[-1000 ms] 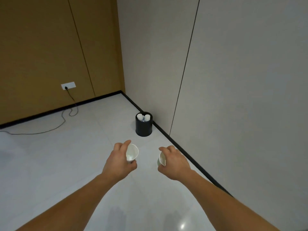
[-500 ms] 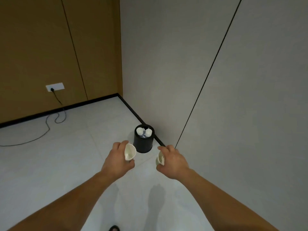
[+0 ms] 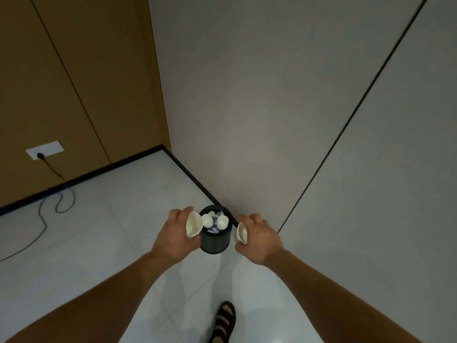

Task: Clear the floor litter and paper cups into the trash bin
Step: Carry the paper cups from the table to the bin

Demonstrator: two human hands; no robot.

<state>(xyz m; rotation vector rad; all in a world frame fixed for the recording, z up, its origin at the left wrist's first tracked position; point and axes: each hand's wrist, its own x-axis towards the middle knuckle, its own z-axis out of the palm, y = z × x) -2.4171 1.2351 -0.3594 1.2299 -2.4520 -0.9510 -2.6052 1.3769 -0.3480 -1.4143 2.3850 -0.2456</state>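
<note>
Head view: nearest is a sandalled foot [image 3: 223, 323] on the pale tile floor [image 3: 99, 243], just short of the bin.

Left hand [image 3: 174, 235] has its fingers curled round the left cup [image 3: 194, 224], whose mouth is turned right. Right hand [image 3: 259, 237] pinches the right cup [image 3: 241, 233] by its side, mouth turned left. The black trash bin [image 3: 214, 243] stands on the floor and shows between the two hands, close to the grey wall [image 3: 272, 120] on the right.

Risks as I judge them:
- The bin looks nearly full. Two white cups [image 3: 207, 221] already sit at rim level on other litter, so a dropped cup could bounce off them and roll out.
- Both cups are held well above the rim and out to its sides. Letting go from there likely misses or clips the edge.
- Paper cups are light and drift, so dropping both at once makes them likely to knock each other out.
- The opening is narrow, so two hands going in together could collide or tip the bin.
- The foot is near the base, and one more step could kick it.

Farther left, a black cable [image 3: 47, 219] trails across the floor from the socket [image 3: 44, 149], well clear of the bin. It is a trip hazard only if the person walks back that way.
</note>
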